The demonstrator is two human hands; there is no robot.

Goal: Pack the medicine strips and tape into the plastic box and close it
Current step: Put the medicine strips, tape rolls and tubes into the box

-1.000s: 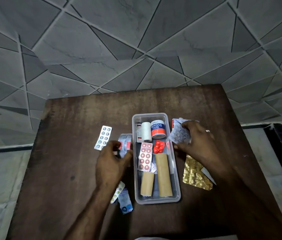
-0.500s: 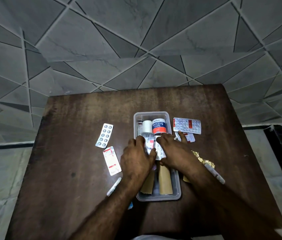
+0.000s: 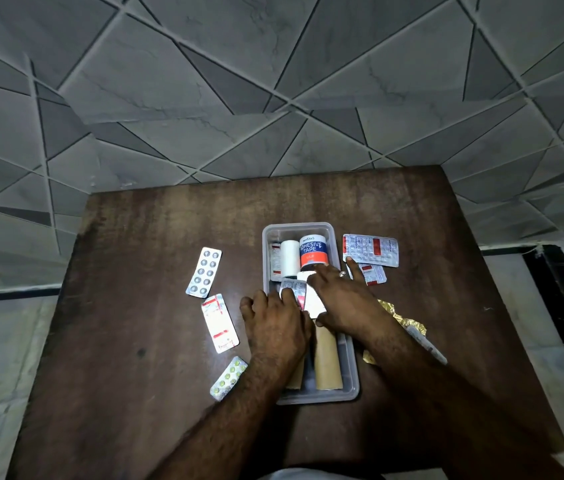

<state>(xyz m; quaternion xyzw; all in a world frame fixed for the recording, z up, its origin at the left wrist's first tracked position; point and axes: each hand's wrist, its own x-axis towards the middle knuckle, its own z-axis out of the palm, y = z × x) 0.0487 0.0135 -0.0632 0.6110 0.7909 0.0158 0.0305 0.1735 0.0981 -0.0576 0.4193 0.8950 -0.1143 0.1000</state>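
Fingers of both hands sit flat on a small stack of strips (image 3: pixel 299 296) in the middle of the plastic box (image 3: pixel 336 233); I read it as pressing down, not pinching. Left hand (image 3: pixel 279 325) covers the stack's near-left side, right hand (image 3: pixel 341 301) the right, index finger stretched toward the strips outside. Change: a second ago each hand held a strip beside the box, half a second ago both came over it, now those strips are inside and being flattened. So I'd say packing is partly done, closing not started, and I see no lid. In the box's far end: a roll printed "ADHESIVE TAPE" (image 3: pixel 313 251), plain white roll (image 3: pixel 290 258), two brown tubes (image 3: pixel 326 362) near end. Still out on the table (image 3: pixel 135 410): silver blister strip (image 3: pixel 203 272), red-and-white strip (image 3: pixel 220 323), green-pill strip (image 3: pixel 228 377) on the left; red-banded strip (image 3: pixel 370 250), a smaller strip (image 3: pixel 372 274) and gold foil strip (image 3: pixel 400 318) on the right. Strip print too small to read.
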